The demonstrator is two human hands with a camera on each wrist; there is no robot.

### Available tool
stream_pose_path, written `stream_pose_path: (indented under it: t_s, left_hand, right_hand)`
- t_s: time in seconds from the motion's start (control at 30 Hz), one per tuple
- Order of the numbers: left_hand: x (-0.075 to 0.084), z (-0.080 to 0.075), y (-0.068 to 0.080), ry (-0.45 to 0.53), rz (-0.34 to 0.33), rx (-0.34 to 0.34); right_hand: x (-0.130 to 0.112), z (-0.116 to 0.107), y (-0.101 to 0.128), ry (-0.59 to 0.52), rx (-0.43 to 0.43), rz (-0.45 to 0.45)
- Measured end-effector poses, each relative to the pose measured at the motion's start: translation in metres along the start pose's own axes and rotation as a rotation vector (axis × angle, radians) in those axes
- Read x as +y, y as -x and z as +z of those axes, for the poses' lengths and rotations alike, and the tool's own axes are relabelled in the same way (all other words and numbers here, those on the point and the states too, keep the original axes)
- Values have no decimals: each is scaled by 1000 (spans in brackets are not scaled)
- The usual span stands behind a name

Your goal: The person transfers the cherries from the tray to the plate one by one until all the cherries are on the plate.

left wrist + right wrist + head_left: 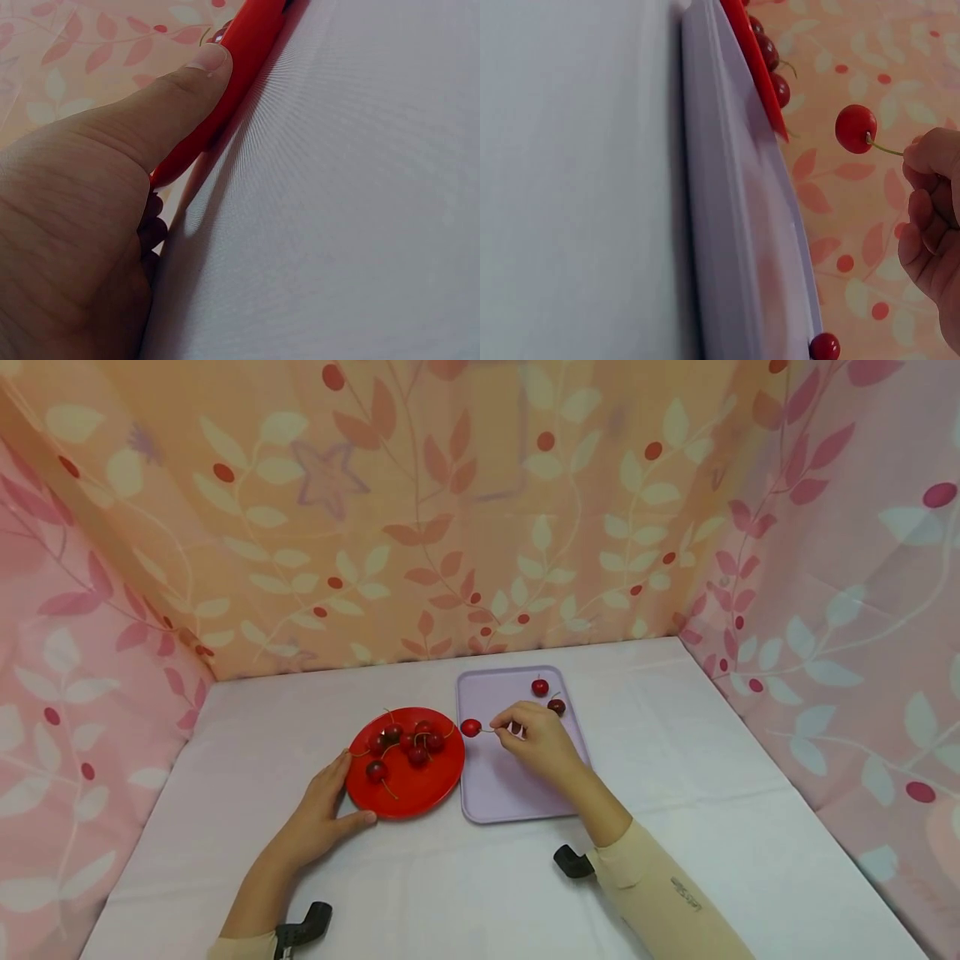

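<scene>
One lilac tray (495,789), one red plate (412,793)

Left hand (322,810) lies with thumb and fingers spread along the plate's rim; right hand (536,735) pinches a cherry (471,727) by its stem (886,149), in midair near the plate.

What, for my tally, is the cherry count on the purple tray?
3: a cherry near the tray's far right corner, one just nearer, one partly behind the right hand, which may hide more.
</scene>
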State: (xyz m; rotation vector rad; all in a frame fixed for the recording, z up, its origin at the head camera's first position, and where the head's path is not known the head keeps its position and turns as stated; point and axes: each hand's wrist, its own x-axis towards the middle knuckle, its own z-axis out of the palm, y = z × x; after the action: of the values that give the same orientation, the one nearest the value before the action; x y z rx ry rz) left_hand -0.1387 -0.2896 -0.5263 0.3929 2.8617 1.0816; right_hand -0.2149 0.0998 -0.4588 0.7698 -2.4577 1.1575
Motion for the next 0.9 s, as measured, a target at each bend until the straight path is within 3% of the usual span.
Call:
stream_pose_path:
  t_s: [0.3,0.73,0.9]
  left_hand:
    - [-2,0,-1,1,10,8]
    - [-2,-1,0,12,5,3]
    - [-3,0,0,15,13,4]
  right_hand:
    - [-22,16,-15,-54,-48,-66]
    - [-45,51,-31,-32,-153,-76]
    - [-51,66,-34,-23,-206,-41]
